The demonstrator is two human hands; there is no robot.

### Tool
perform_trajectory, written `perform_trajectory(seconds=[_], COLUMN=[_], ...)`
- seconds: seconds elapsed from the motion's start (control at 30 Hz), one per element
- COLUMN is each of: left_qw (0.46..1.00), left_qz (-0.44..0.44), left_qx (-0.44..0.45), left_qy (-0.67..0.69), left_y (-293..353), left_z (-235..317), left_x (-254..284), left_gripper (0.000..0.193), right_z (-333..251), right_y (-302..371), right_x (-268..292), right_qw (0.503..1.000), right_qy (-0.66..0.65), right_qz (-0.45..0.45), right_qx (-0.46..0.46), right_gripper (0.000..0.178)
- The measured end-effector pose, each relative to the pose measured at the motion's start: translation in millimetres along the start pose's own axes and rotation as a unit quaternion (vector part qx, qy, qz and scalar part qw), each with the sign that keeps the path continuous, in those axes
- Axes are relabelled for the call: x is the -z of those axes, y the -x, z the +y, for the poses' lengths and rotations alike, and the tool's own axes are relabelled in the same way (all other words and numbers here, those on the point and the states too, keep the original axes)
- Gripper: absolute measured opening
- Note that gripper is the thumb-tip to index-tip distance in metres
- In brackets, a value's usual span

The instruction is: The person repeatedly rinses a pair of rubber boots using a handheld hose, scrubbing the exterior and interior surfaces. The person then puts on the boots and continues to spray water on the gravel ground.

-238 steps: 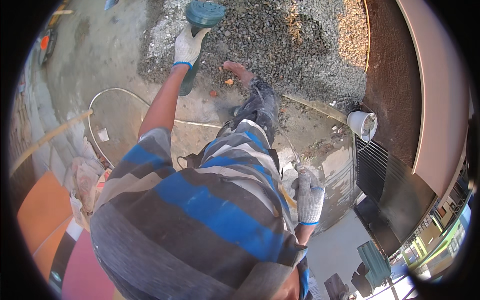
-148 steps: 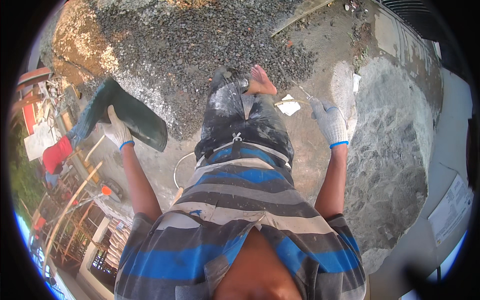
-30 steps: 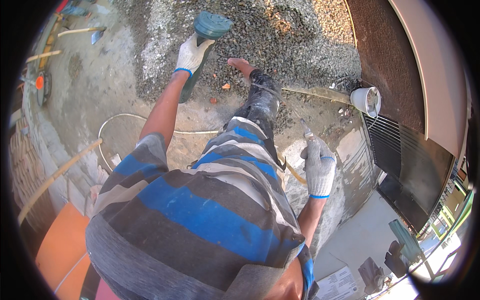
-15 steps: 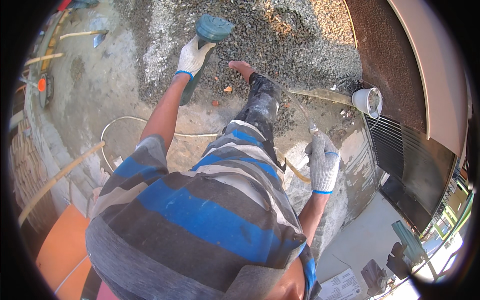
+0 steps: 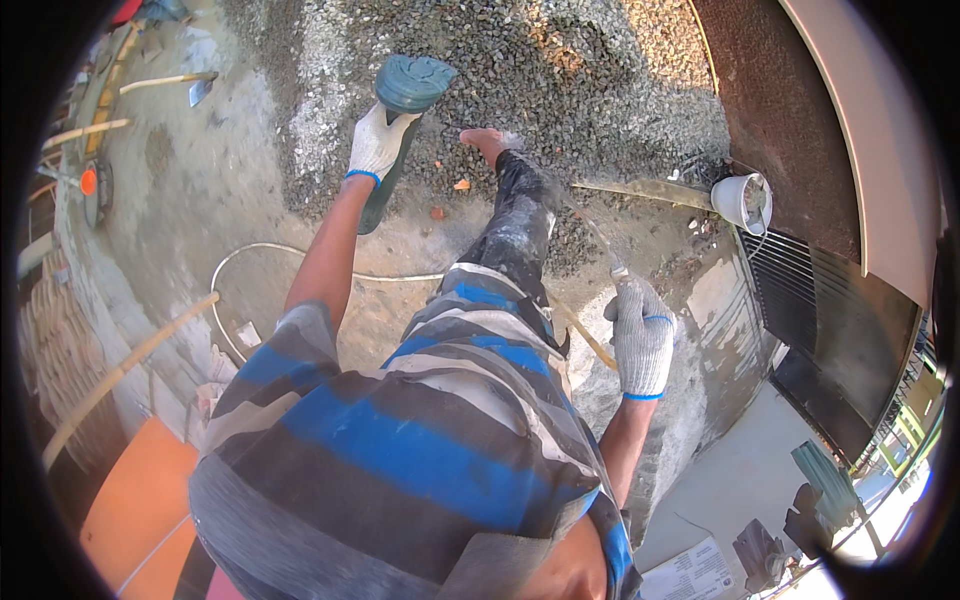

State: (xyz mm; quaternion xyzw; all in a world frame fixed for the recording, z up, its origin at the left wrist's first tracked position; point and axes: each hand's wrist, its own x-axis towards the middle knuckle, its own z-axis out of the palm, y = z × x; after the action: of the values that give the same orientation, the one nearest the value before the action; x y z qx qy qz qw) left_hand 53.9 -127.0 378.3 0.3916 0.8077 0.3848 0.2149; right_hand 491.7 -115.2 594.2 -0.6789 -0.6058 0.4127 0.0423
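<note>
Your left hand [image 5: 375,145], gloved, wrapped firmly round green boot [image 5: 414,84], held out over gravel [image 5: 590,110], left of bare foot [image 5: 482,141]. Right hand [image 5: 643,340], gloved, fingers curled round slim nozzle [image 5: 619,269]; yellow hose [image 5: 590,338] just beside it. Pale hose [image 5: 226,262] loops across ground at left, reaching your legs. Ahead right, plank [image 5: 655,192] lies along gravel edge, white bucket [image 5: 737,202] at its end. Far left: long pole [image 5: 130,380], orange panel [image 5: 140,505].

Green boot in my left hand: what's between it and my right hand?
In the head view, a dark trouser leg lies between the green boot and your right hand, with ground either side.
</note>
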Motion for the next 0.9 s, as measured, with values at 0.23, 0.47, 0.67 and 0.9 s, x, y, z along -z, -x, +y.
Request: perform_trajectory(seconds=[0.23,0.47,0.67,0.9], left_qw=[1.000,0.998,0.997,0.996], left_qz=[-0.015,-0.029,-0.033,-0.023], left_qx=[-0.001,0.031,0.022,0.053], left_qy=[-0.022,-0.055,-0.064,-0.061], left_y=[20.3,36.3,38.7,39.3], left_z=[-37.9,-59.7,-75.1,-58.6], left_x=[2.4,1.9,2.9,-0.5], left_gripper=[0.041,0.036,0.041,0.034], right_z=[-18.2,-21.0,-15.5,0.6], right_y=[-1.8,-18.0,-31.3,-40.1], right_x=[-5.8,-16.7,-22.1,-27.2], right_qw=[0.999,0.997,0.993,0.989], right_qy=[-0.013,-0.033,-0.025,-0.022], right_qz=[-0.052,-0.067,-0.115,-0.142], right_qx=[0.005,0.021,0.004,0.030], right_gripper=[0.036,0.034,0.034,0.032])
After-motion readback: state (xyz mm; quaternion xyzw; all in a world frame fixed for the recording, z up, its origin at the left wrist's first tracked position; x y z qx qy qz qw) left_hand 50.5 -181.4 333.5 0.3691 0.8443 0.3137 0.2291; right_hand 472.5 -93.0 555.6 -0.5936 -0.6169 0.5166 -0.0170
